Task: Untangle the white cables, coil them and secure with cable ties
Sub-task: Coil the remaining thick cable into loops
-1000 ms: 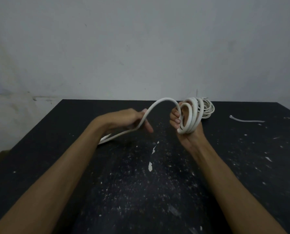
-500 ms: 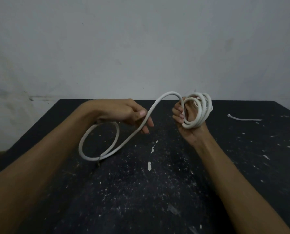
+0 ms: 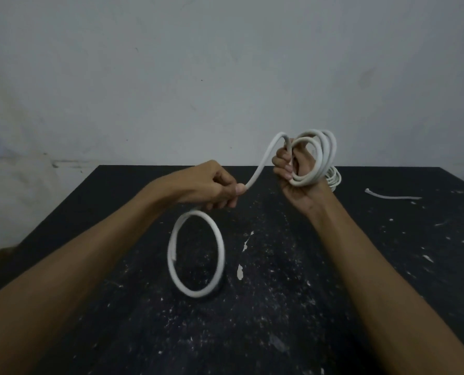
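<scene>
- Right hand (image 3: 297,174): raised above the far part of the table, fingers curled round a coil (image 3: 316,158) of thick white cable; several turns sit gathered in the grip. It sits higher against the wall than a second ago.
- Left hand (image 3: 217,189): held to the left of the coil, fingers and thumb clenched round the free run of the same cable. A second ago the grip was looser, with the cable lying across extended fingers; now it is a fist.
- Free run of cable (image 3: 263,161): arches up from the left fist and over into the right hand's grip. This span is shorter than half a second ago, which suggests another turn is about to be laid on.
- Loose tail (image 3: 220,253): hangs below the left hand as one open ring, its lowest part at or just above the table, cut end visible on the ring's left side. Earlier it lay flat and wide to the left; it has swung in under the hand.
- Second cable bundle (image 3: 335,180): thinner white cable, lying on the table just behind the right wrist, partly hidden.
- Cable tie (image 3: 393,196): white strip, lying on the table well to the right, untouched.
- Table (image 3: 387,293): black top, flecked with white specks.
- Status, by judgement: coiling is nearly done, only the ring-length tail remaining; tying has not begun.
</scene>
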